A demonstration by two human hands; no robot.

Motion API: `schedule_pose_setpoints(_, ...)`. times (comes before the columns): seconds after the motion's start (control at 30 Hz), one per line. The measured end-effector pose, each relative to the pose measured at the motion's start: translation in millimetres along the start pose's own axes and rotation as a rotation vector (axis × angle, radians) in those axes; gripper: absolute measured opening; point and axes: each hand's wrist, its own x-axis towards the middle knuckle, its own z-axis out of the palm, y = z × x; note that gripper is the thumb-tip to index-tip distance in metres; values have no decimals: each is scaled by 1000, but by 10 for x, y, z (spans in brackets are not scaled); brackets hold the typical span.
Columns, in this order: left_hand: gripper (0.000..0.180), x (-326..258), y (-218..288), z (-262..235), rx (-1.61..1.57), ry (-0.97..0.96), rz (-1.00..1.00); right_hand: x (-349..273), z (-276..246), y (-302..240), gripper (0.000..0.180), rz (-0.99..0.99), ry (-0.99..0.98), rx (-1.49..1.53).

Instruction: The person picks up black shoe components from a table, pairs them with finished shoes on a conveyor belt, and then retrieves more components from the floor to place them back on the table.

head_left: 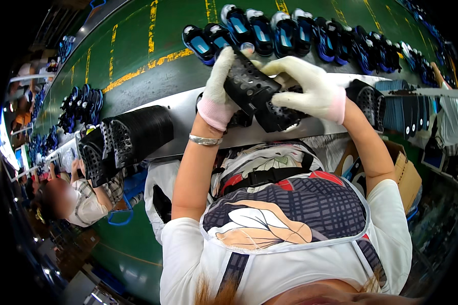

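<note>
In white gloves with pink cuffs, both my hands hold a black perforated piece (pixel 250 84), curved and shaped like a shoe insole, above the pale work surface. My left hand (pixel 220 87) grips its left edge with the thumb side up. My right hand (pixel 308 86) closes on its right side, fingers bent over the edge. The far end of the piece and some fingertips are hidden. A stack of similar black perforated pieces (pixel 140 134) lies to the left on the work surface. More black pieces (pixel 366 104) sit at the right, beside a stack of blue-grey insoles (pixel 399 114).
Rows of black and blue shoes (pixel 259 33) stand beyond the white-edged work surface (pixel 185 134). More shoes (pixel 81 104) are at the far left. A seated co-worker (pixel 89 201) is at the left, and a cardboard box (pixel 402 173) stands by my right elbow.
</note>
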Motion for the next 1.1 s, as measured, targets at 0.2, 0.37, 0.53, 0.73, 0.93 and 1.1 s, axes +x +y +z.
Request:
schedule_pose_setpoints(0.2, 46, 260, 120, -737, 47, 220, 290, 807, 564, 117, 51, 189, -90, -48)
schedule_pose_setpoints(0.37, 45, 587, 241, -1187, 59, 440, 353, 1377, 896, 196, 48, 237, -102, -171)
schedule_pose_setpoints(0.53, 44, 811, 193, -1928, 1253, 520, 303, 2030, 924, 550, 42, 282, -191, -566)
schedule_pose_setpoints(0.73, 49, 883, -9, -2111, 1610, 397, 487, 2773, 938, 806, 40, 242, -315, -861)
schedule_pose_setpoints(0.93, 38, 1153, 119, -2025, 1631, 365, 278, 3232, 1431, 992, 24, 307, -248, -896)
schedule_pose_setpoints(1.1, 46, 1560, 218, -2186, 1567, 434, -203, 3514, 1674, 1084, 25, 395, -258, -788)
